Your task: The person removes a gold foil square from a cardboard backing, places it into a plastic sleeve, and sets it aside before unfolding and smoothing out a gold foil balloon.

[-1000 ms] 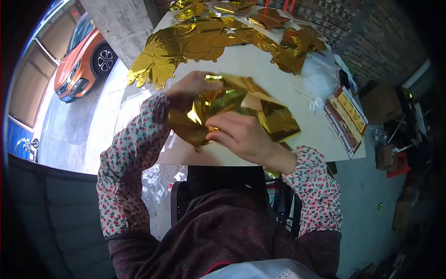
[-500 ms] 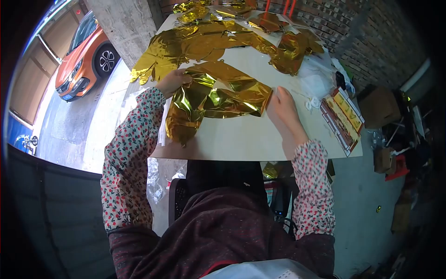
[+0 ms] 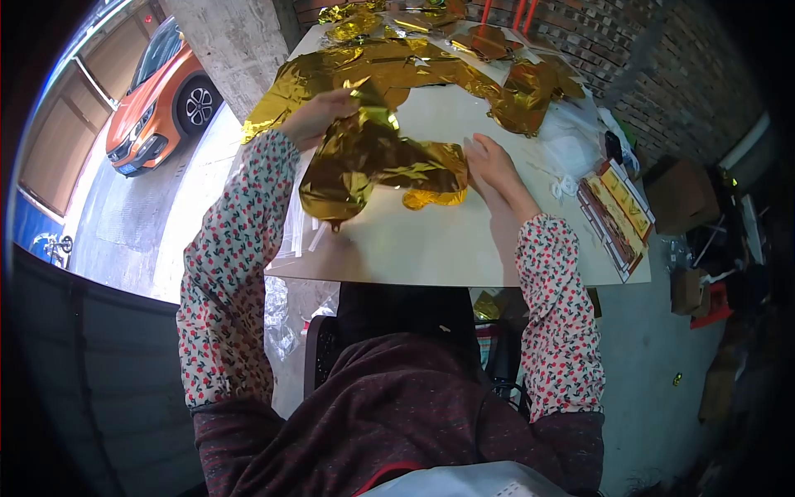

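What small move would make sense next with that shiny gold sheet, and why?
Probably the right hand should ease the sheet's right end outward to flatten it. The left hand holds the upper left of the gold foil sheet, which looks crumpled. The right fingertips sit right by its other end, though whether they touch it is unclear.

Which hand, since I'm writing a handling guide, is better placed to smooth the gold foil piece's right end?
Probably the right: the right hand is beside that end, though contact is unclear. The left hand grips the gold foil piece near its top.
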Action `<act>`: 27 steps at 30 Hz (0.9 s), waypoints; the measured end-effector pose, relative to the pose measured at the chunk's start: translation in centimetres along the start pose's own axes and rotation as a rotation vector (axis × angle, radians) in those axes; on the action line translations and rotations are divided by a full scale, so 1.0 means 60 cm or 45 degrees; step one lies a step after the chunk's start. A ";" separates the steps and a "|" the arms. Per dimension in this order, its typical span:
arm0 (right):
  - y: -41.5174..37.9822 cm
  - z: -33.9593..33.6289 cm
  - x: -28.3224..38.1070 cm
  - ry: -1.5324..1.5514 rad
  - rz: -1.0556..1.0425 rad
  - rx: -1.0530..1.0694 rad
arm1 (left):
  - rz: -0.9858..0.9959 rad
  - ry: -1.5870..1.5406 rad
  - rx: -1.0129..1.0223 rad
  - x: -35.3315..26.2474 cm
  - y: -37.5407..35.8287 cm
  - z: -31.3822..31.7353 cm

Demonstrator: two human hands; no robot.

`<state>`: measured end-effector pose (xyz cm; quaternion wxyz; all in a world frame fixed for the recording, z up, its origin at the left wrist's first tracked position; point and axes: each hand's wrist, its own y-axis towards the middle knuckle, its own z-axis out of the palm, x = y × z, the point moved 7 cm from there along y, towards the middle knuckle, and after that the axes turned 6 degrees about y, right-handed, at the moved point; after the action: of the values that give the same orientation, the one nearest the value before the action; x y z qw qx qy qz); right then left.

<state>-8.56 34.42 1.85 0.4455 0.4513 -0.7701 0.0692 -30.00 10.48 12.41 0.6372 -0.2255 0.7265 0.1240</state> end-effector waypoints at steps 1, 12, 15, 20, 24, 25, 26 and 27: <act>0.010 0.014 -0.009 0.144 0.107 0.091 | 0.072 0.130 0.071 -0.033 0.014 0.012; -0.038 -0.009 0.099 2.080 0.036 0.922 | 0.445 0.137 0.199 -0.354 -0.052 0.101; -0.076 -0.075 0.120 2.208 -0.035 1.187 | 0.384 0.193 0.102 -0.264 -0.031 0.038; -0.143 -0.145 0.009 1.586 0.498 0.428 | -0.097 -0.235 -0.123 -0.042 -0.045 0.038; -0.182 -0.152 -0.021 1.095 0.622 0.431 | 0.171 0.729 0.172 0.130 0.030 0.026; -0.188 -0.151 -0.031 0.944 0.650 0.446 | -0.039 0.716 0.205 0.146 0.030 0.030; -0.194 -0.151 -0.041 0.793 0.677 0.461 | -0.250 0.702 0.237 0.158 0.016 0.037; -0.200 -0.152 -0.047 0.750 0.655 0.484 | -0.258 0.663 0.241 0.149 0.003 0.046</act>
<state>6.75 33.87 1.60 0.5235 0.2796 -0.6711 0.4443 -28.44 10.41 3.15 0.4568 -0.2604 0.8477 -0.0705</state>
